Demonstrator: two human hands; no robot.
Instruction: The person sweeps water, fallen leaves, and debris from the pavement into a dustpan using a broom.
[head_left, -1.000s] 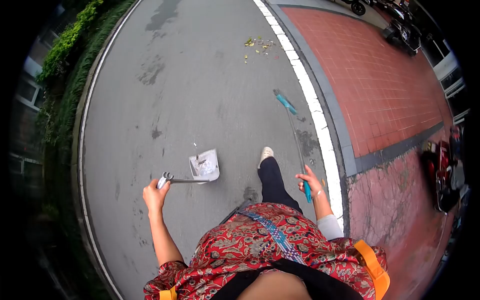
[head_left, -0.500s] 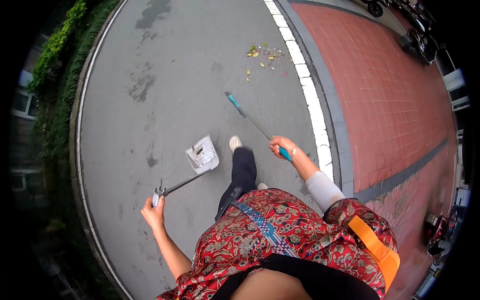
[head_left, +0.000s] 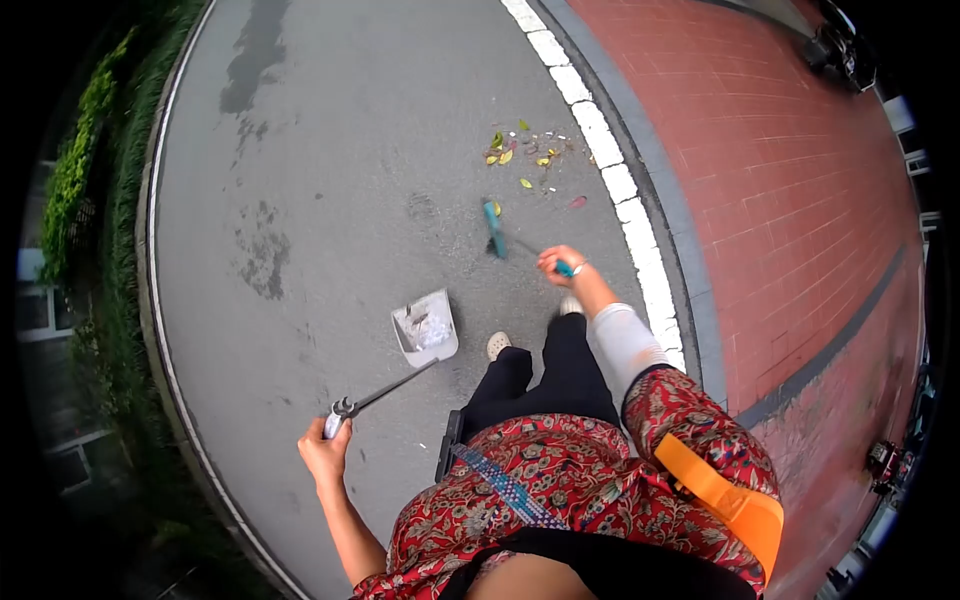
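Observation:
My left hand (head_left: 326, 447) is closed round the top of the handle of a long-handled dustpan (head_left: 425, 328). Crumpled pale litter and some dark bits lie in its white pan, low over or on the grey road. My right hand (head_left: 563, 264) grips the teal handle end of a broom (head_left: 495, 228). The broom's teal head is ahead of my feet, just below a scatter of yellow and green leaves (head_left: 505, 156) and small bits. Whether its bristles touch the ground I cannot tell.
A white line (head_left: 600, 135) and grey kerb run along the right, with red paving (head_left: 740, 200) beyond. Motorbikes (head_left: 842, 55) stand at the far right. Green hedge (head_left: 95, 150) borders the road on the left. My shoes (head_left: 498, 345) are below the broom.
The leaves are nearer to me. The broom head has swung from the right over to the left, then come close below the leaves. The dustpan is still in my left hand, with litter in it.

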